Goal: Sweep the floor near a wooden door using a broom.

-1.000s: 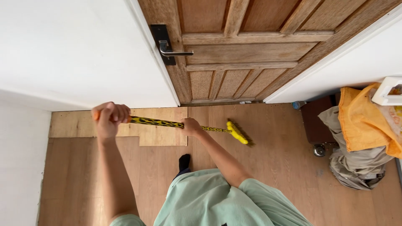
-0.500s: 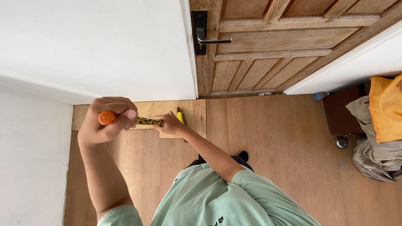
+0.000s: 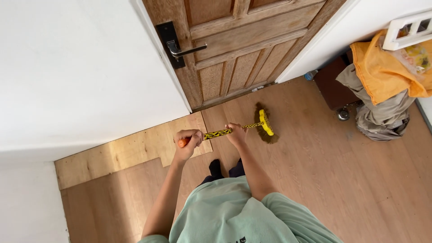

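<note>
Wood-look plank flooring [image 3: 342, 180] fills the room, with a paler bare panel [image 3: 130, 153] by the white wall [image 3: 72, 72] and a brown panelled door [image 3: 243, 49] ahead. Yellow-and-black patterned broom [image 3: 245, 128] (orange cap at the handle's end) lies nearly level, its yellow head and dark bristles down on the floor near the door. Left hand [image 3: 186, 143] is clenched round the handle's end; right hand [image 3: 236, 133] grasps mid-handle.

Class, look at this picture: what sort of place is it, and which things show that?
Probably a room in a home: a panelled wooden door with a lever handle, wood-look flooring, and a pile of clothes by the wall.
</note>
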